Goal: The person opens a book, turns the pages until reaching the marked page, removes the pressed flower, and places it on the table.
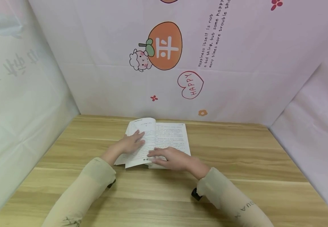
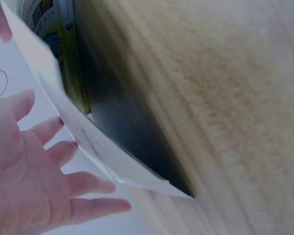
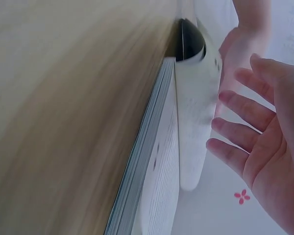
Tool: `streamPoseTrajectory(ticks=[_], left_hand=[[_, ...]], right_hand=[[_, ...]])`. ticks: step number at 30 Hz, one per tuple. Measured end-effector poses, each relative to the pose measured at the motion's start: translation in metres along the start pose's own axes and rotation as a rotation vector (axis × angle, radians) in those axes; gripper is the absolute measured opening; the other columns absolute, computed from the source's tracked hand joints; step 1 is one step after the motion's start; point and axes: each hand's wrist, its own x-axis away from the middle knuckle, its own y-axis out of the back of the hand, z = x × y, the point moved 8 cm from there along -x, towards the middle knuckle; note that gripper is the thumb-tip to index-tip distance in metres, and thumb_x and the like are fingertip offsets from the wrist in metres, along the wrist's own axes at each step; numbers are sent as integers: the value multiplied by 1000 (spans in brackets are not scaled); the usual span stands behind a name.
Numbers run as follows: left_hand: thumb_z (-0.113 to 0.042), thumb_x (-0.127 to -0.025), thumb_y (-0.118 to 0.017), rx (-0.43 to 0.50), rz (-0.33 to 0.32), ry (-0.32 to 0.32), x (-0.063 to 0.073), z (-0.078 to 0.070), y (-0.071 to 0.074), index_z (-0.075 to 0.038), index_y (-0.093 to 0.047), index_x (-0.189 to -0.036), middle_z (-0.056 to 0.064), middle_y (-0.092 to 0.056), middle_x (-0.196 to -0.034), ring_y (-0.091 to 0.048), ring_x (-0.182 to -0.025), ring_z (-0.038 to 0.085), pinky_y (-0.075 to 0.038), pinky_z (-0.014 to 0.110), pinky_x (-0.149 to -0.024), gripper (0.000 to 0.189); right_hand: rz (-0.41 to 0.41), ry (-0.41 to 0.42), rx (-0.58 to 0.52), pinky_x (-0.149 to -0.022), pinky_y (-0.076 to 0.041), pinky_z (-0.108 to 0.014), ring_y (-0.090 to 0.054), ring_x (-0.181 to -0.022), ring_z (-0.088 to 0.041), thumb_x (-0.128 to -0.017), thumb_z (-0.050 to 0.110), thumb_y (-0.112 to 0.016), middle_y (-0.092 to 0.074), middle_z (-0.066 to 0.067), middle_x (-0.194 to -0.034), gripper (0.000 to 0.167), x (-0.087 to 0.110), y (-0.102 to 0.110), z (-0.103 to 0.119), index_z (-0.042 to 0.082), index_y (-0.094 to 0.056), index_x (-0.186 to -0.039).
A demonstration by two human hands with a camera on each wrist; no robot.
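An open book with printed white pages lies on the wooden table, near the back wall. My left hand rests flat on the left-hand leaf, which bows upward, fingers straight. My right hand lies flat across the lower right page, fingers pointing left to the gutter. In the left wrist view my left hand is spread beside a lifted page, with a yellow cover behind. The right wrist view shows my right hand by a curled page and the page block.
A pink printed sheet with cartoon figures and lettering walls in the table at the back and both sides. Bare wood lies in front of the book and to its left and right. Black wrist mounts show under both sleeves.
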Motion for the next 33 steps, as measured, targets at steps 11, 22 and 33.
streamPoseTrajectory(ticks=[11,22,33], left_hand=[[-46,-109,-42,26,42,78,0,6,-5,9,-13,-160,26,-8,-167,-6,-154,44,1,60,-122,80],[-57,-98,-61,21,112,97,-1,9,-12,10,-1,-159,29,2,-167,-1,-155,41,2,59,-122,110],[-46,-97,-69,65,117,132,2,10,-10,8,1,-160,27,5,-167,2,-148,58,-5,63,-121,108]], right_hand=[[-10,-82,54,-113,-41,-45,-50,-139,-26,-106,26,-61,-58,-6,-147,38,23,13,-24,11,-64,-140],[27,-292,93,-113,-40,-51,-48,-140,-36,-92,35,-79,-55,-13,-149,57,51,18,-63,10,-63,-141],[96,-312,132,-114,-37,-54,-45,-141,-40,-79,31,-90,-50,-20,-151,69,61,19,-73,5,-65,-138]])
